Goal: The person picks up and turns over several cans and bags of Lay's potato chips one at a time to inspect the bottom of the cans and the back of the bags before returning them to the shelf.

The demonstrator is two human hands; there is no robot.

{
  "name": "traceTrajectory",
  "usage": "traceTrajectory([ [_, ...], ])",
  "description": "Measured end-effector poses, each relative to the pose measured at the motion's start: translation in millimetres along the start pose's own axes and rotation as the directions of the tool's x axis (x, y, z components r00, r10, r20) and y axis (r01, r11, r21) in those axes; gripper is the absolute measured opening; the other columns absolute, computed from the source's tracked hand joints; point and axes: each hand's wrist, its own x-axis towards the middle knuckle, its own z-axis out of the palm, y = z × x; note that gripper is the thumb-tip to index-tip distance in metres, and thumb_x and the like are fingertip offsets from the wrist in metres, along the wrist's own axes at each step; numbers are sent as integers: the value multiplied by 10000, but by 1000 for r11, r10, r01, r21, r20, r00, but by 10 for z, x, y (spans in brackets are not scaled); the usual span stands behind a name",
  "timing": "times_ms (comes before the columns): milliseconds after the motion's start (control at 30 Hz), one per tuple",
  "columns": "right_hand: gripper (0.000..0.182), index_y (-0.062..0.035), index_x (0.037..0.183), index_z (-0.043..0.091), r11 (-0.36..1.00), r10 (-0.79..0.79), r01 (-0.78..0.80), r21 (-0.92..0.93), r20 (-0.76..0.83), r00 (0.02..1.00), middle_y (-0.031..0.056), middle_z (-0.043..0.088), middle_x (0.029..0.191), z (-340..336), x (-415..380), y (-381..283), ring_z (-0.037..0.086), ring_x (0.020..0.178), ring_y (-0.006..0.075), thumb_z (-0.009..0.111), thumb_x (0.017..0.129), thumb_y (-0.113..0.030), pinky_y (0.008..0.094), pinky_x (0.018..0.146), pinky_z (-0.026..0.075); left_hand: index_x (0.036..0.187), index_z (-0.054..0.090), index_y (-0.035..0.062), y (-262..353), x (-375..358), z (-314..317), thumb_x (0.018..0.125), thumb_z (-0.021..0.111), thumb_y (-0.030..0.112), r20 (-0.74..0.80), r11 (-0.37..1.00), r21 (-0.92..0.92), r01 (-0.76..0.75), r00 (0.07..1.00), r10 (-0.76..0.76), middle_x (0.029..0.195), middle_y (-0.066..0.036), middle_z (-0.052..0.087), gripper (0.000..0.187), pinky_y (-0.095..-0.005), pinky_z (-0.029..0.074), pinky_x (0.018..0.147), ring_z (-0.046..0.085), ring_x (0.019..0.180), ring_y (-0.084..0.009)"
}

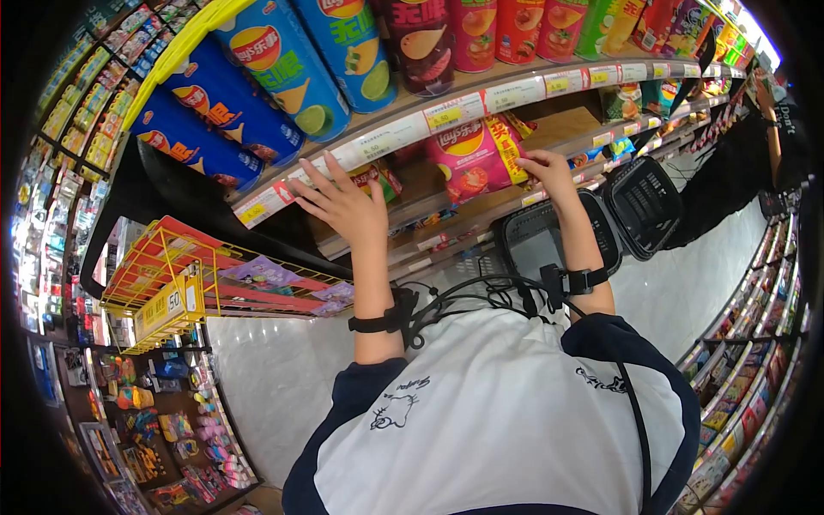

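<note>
My left hand (pixel 343 202) is spread with its fingertips at the price-label strip (pixel 386 140) on the shelf edge. It holds nothing. Just behind it, a green and red snack bag (pixel 384 182) lies on the lower shelf, partly covered by the hand. My right hand (pixel 547 174) pinches the right edge of a pink Lay's chip bag (pixel 466 160) with a yellow strip down its side. The bag is upright at the front of the lower shelf, below the label strip.
Chip canisters (pixel 348 51) line the upper shelf. A yellow wire rack (pixel 172 283) hangs at left. Black baskets (pixel 644 206) are at right, near another person in dark clothes (pixel 730 180). More stocked shelves (pixel 742 378) curve along the right.
</note>
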Motion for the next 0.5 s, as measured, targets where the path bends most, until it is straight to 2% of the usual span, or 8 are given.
traceTrajectory([
  [133, 203, 33, 825, 654, 988, -82, 77, -134, -37, 996, 3, 570, 634, -372, -198, 9, 490, 522, 58, 688, 749, -151, 204, 459, 357, 1387, 159, 41, 79, 36, -186, 720, 641, 354, 60, 994, -99, 37, 998, -31, 1437, -238, 55, 880, -561, 56, 1037, 13, 1293, -499],
  [167, 194, 32, 816, 656, 986, -51, 44, -160, -39, 998, 3, 558, 609, -481, -257, 15, 479, 509, 60, 685, 748, -148, 208, 463, 353, 1390, 183, 76, 100, 51, -246, 747, 628, 354, 80, 987, -152, 55, 996, -43, 1436, -232, 70, 830, -557, 55, 1038, 13, 1297, -491],
  [267, 187, 25, 815, 657, 954, -62, 48, -295, -38, 997, 9, 550, 584, -853, -451, 42, 475, 498, 63, 686, 744, -145, 207, 465, 354, 1373, 247, 82, 147, 101, -416, 762, 610, 334, 127, 980, -195, 44, 992, -19, 1429, -249, 71, 754, -553, 66, 1039, 42, 1288, -499],
  [300, 188, 20, 812, 660, 944, -57, 27, -329, -82, 995, 13, 538, 560, -964, -534, 48, 472, 483, 67, 689, 741, -151, 210, 460, 350, 1360, 284, 97, 181, 130, -498, 793, 590, 315, 131, 954, -292, 69, 991, -31, 1421, -241, 114, 680, -538, 75, 1043, 78, 1293, -470],
  [400, 197, 31, 809, 657, 908, -43, -15, -419, -129, 991, 24, 558, 588, -1256, -793, -64, 499, 527, 76, 686, 740, -151, 228, 489, 381, 1349, 295, 92, 301, 188, -659, 804, 584, 289, 205, 910, -408, 74, 979, 12, 1409, -228, 167, 648, -518, 92, 1046, 110, 1297, -439],
  [433, 188, 18, 816, 660, 879, -119, 47, -475, -123, 985, 63, 595, 647, -1360, -852, -38, 556, 584, 138, 686, 714, -138, 268, 546, 425, 1338, 307, 86, 380, 187, -709, 806, 586, 271, 200, 906, -418, 62, 979, 25, 1390, -217, 220, 629, -507, 120, 1042, 151, 1290, -422],
  [500, 188, -1, 826, 663, 776, -173, 80, -625, -89, 981, 86, 608, 699, -1510, -976, -124, 580, 633, 188, 687, 693, -131, 287, 588, 441, 1326, 325, 82, 546, 190, -767, 804, 588, 273, 220, 892, -452, 23, 972, 86, 1384, -214, 231, 614, -503, 136, 1039, 166, 1283, -426],
])
